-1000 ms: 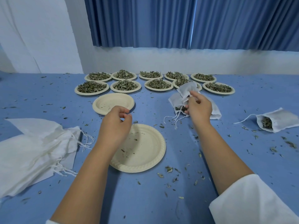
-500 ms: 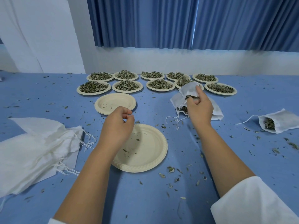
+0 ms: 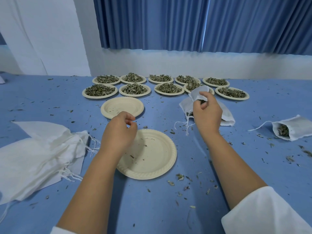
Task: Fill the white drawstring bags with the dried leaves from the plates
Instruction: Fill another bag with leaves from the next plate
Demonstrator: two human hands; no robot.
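Fingers [image 3: 206, 96] of the right hand [image 3: 208, 117] pinch the mouth of the white drawstring bag [image 3: 227, 116], holding it open for leaves, near the full plates [image 3: 99, 97]. The left hand [image 3: 118, 134] hovers curled over the emptied plate [image 3: 157, 157]; whether it pinches crumbs is unclear.

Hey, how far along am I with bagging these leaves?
Done: one filled bag lies at right, and the near plate is nearly bare. In hand: your right hand holds an open bag with leaves inside. Left: ten full plates and the pile of empty bags.
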